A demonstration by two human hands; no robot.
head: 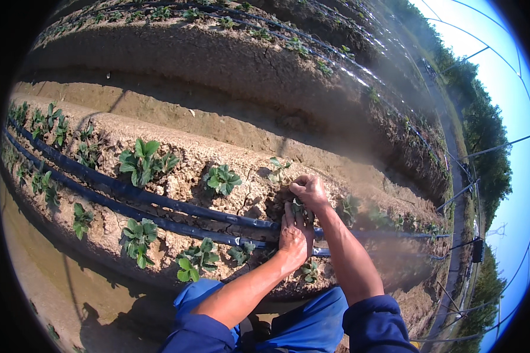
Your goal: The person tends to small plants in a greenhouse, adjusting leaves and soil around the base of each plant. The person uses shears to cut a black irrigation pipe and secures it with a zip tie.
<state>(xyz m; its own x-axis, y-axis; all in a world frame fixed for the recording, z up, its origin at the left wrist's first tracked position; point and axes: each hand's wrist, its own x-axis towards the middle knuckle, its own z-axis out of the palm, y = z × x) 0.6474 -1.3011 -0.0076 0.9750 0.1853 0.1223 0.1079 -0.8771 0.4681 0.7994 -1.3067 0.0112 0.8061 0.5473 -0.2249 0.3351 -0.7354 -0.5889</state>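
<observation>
My left hand (296, 236) reaches over the two black drip hoses (247, 222), its fingers extended to the soil beside a small leafy plant (297, 207). Just beyond it, my right hand (310, 190) is bent with curled fingers, low over a dark patch of dug soil (277, 204). The plant shows only partly between my hands. Whether either hand grips it is hidden. A small pale-leaved seedling (278, 170) stands just past my right hand. To the left, a strawberry-like plant (223, 179) grows on the same raised bed (194, 150).
More leafy plants (140, 240) line the near side of the hoses. A sunken furrow (229, 119) separates this bed from another planted ridge (203, 53). Metal frame poles (499, 148) and trees (486, 119) stand at the right. My blue-trousered legs (309, 322) are at the bed's near edge.
</observation>
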